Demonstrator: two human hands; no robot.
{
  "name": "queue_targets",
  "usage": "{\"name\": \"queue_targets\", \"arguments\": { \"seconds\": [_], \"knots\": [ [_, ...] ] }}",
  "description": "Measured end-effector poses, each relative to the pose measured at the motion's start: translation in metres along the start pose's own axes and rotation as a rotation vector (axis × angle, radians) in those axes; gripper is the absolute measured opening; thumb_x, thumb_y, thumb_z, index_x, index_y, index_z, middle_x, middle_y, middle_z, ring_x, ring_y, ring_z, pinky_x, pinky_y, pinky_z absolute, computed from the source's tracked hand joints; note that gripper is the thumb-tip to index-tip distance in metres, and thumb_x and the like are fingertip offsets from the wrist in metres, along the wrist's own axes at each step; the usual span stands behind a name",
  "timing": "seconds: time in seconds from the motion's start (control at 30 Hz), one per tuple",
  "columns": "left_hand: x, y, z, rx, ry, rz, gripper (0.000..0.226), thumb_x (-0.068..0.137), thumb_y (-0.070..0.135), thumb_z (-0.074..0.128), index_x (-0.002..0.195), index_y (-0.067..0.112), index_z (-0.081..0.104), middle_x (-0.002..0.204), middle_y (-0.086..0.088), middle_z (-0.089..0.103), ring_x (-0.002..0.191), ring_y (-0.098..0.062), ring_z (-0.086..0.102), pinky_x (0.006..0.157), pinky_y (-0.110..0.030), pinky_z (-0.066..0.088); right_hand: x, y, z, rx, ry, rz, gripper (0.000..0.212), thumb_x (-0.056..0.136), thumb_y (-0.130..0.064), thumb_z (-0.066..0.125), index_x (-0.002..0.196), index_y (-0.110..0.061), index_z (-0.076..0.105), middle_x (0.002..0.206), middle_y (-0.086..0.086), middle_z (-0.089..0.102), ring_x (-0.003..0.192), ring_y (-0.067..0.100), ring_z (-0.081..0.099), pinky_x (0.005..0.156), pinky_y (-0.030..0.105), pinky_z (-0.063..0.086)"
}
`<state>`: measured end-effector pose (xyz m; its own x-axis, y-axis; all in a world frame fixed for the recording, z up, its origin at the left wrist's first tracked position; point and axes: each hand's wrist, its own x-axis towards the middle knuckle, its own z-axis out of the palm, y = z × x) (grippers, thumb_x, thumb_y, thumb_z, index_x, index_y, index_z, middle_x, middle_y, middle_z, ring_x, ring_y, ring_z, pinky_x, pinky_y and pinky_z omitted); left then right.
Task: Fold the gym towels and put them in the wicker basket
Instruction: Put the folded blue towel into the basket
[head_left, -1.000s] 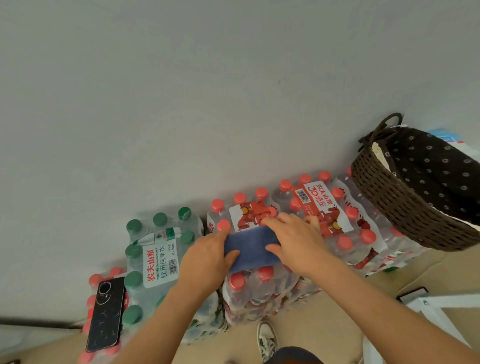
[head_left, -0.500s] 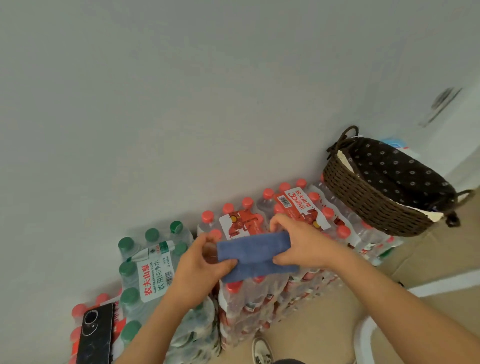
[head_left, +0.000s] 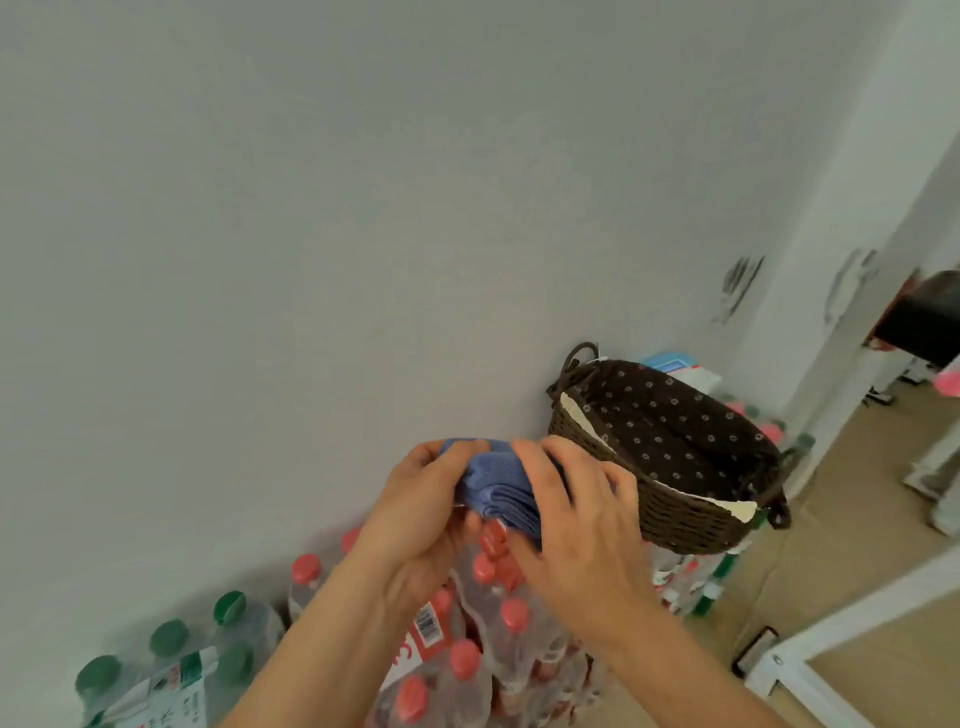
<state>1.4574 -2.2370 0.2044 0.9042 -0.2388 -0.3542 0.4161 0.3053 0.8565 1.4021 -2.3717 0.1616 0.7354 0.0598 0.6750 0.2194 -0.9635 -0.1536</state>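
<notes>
Both hands hold a folded blue towel (head_left: 497, 486) in the air above the bottle packs, just left of the basket (head_left: 670, 512). The left hand (head_left: 415, 525) has its fingers curled around the towel's left end; the right hand (head_left: 569, 514) grips it from the right, fingers wrapped over the top. Much of the towel is hidden behind the fingers, so only its stacked fold edges show between the hands.

The basket is dark brown wicker with a dotted brown liner; nothing can be seen lying in it. It rests on bottle packs, its base partly cut off by the right hand. Behind it a pale blue item (head_left: 670, 364) peeks out, too hidden to identify.

Red-capped bottles (head_left: 467, 660) carry a barcode label with red print, unreadable. Green-capped bottles (head_left: 171, 644) at lower left bear a white and green label, blurred and cut off by the frame edge.

The wall (head_left: 363, 208) is plain grey-white; the floor (head_left: 857, 467) is tan. A white frame (head_left: 831, 644) crosses the lower right corner.
</notes>
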Motion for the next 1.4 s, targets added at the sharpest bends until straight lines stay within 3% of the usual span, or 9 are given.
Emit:
{"name": "queue_targets", "arguments": {
  "seconds": [0.17, 0.27, 0.33, 0.4, 0.53, 0.73, 0.97, 1.27, 1.4],
  "knots": [
    [0.050, -0.002, 0.066, 0.219, -0.045, -0.055, 0.029, 0.090, 0.025, 0.059, 0.108, 0.003, 0.066, 0.065, -0.006, 0.062, 0.046, -0.011, 0.054, 0.038, -0.019, 0.043, 0.031, 0.106, -0.025, -0.050, -0.107, -0.158, 0.050, 0.079, -0.036, 0.061, 0.124, -0.016, 0.052, 0.105, -0.001, 0.063, 0.087, 0.018, 0.062, 0.073, 0.036, 0.049],
    [0.086, -0.004, 0.097, 0.625, -0.141, 0.244, 0.032, 0.090, 0.047, 0.056, 0.111, 0.025, 0.064, 0.103, 0.007, 0.067, 0.089, -0.006, 0.064, 0.078, -0.030, 0.056, 0.067, 0.178, -0.033, -0.016, -0.304, -0.147, 0.040, 0.080, -0.041, 0.057, 0.114, -0.019, 0.059, 0.092, -0.006, 0.065, 0.076, 0.020, 0.062, 0.063, 0.032, 0.043],
    [0.107, -0.002, 0.119, 0.851, -0.362, 0.482, 0.055, 0.083, 0.051, 0.065, 0.131, 0.028, 0.050, 0.124, 0.013, 0.058, 0.114, 0.002, 0.054, 0.099, -0.025, 0.046, 0.089, 0.216, -0.028, 0.083, -0.431, -0.107, 0.027, 0.081, -0.043, 0.058, 0.101, -0.026, 0.058, 0.084, -0.009, 0.063, 0.075, 0.019, 0.060, 0.064, 0.035, 0.043],
    [0.136, -0.008, 0.139, 1.168, -0.393, 0.660, 0.073, 0.075, 0.045, 0.073, 0.137, 0.025, 0.040, 0.127, 0.013, 0.054, 0.115, -0.002, 0.052, 0.094, -0.020, 0.044, 0.104, 0.247, -0.017, 0.194, -0.518, -0.051, 0.021, 0.081, -0.046, 0.060, 0.091, -0.028, 0.057, 0.081, -0.009, 0.062, 0.075, 0.016, 0.058, 0.066, 0.036, 0.043],
    [0.186, -0.027, 0.149, 1.439, -0.074, 0.752, 0.048, 0.084, 0.025, 0.057, 0.132, 0.028, 0.050, 0.121, 0.009, 0.061, 0.108, -0.014, 0.056, 0.091, -0.028, 0.045, 0.120, 0.306, 0.008, 0.210, -0.604, 0.141, 0.028, 0.080, -0.044, 0.068, 0.097, -0.024, 0.061, 0.086, -0.008, 0.064, 0.079, 0.014, 0.059, 0.068, 0.035, 0.046],
    [0.214, -0.064, 0.135, 2.108, -0.521, 0.493, 0.046, 0.078, 0.037, 0.023, 0.095, 0.024, 0.064, 0.089, 0.004, 0.061, 0.081, -0.018, 0.042, 0.077, -0.038, 0.047, 0.141, 0.330, 0.046, 0.346, -0.665, 0.200, 0.019, 0.069, -0.019, 0.067, 0.079, -0.021, 0.051, 0.076, -0.006, 0.056, 0.071, 0.014, 0.054, 0.060, 0.022, 0.040],
    [0.223, -0.047, 0.136, 2.050, -0.532, 0.587, 0.030, 0.081, 0.032, 0.046, 0.056, 0.018, 0.050, 0.062, 0.002, 0.044, 0.068, -0.019, 0.039, 0.064, -0.033, 0.038, 0.127, 0.316, 0.096, 0.076, -0.532, -0.334, 0.039, 0.054, -0.022, 0.075, 0.086, -0.018, 0.052, 0.083, 0.004, 0.055, 0.072, 0.029, 0.057, 0.056, 0.033, 0.040],
    [0.228, -0.047, 0.121, 1.905, -0.232, 0.750, 0.030, 0.080, 0.037, 0.044, 0.057, 0.021, 0.055, 0.072, 0.007, 0.047, 0.070, -0.012, 0.038, 0.057, -0.036, 0.046, 0.099, 0.295, 0.137, -0.020, -0.623, -0.540, 0.039, 0.059, -0.010, 0.077, 0.084, -0.013, 0.047, 0.082, 0.008, 0.050, 0.073, 0.026, 0.051, 0.039, 0.033, 0.037],
    [0.230, -0.052, 0.140, 1.996, -0.226, 0.609, 0.025, 0.082, 0.045, 0.048, 0.090, 0.025, 0.062, 0.090, 0.007, 0.058, 0.088, -0.015, 0.047, 0.071, -0.029, 0.043, 0.091, 0.290, 0.147, -0.015, -0.753, -0.472, 0.039, 0.067, -0.015, 0.076, 0.099, -0.011, 0.054, 0.089, 0.008, 0.051, 0.079, 0.024, 0.052, 0.045, 0.031, 0.034]
  ]
}}
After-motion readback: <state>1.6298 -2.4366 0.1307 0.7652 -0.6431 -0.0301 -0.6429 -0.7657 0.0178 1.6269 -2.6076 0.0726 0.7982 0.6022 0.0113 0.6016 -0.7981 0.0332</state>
